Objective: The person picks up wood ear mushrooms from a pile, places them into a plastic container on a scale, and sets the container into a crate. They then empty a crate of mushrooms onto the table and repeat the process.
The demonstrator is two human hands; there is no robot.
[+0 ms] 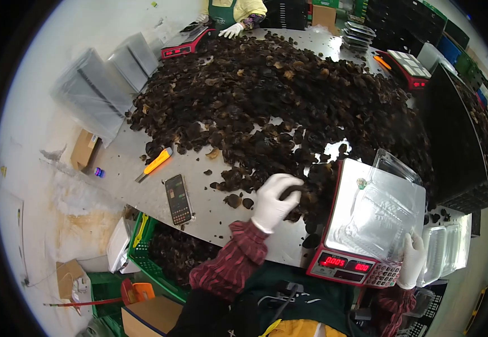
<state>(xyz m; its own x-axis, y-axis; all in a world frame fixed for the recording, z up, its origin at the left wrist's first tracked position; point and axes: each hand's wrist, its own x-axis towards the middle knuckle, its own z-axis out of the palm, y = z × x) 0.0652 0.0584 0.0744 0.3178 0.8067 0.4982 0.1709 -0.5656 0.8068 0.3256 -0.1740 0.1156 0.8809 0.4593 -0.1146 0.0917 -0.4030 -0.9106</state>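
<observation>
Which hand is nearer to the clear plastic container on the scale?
Right. The right hand rests at the clear plastic container's near edge on the scale; the left hand is off to the side, on the dark pile.

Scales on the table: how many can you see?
3. One red scale under the clear tray by the right hand, one by the co-worker at the far end, one far right. Others may be hidden.

A long steel table (pixel 160 196) stands on a pale, stained floor (pixel 36 129), with green crates (pixel 143 253) under its near-left edge and dark crates (pixel 401 22) stacked beyond its far-right corner.
</observation>
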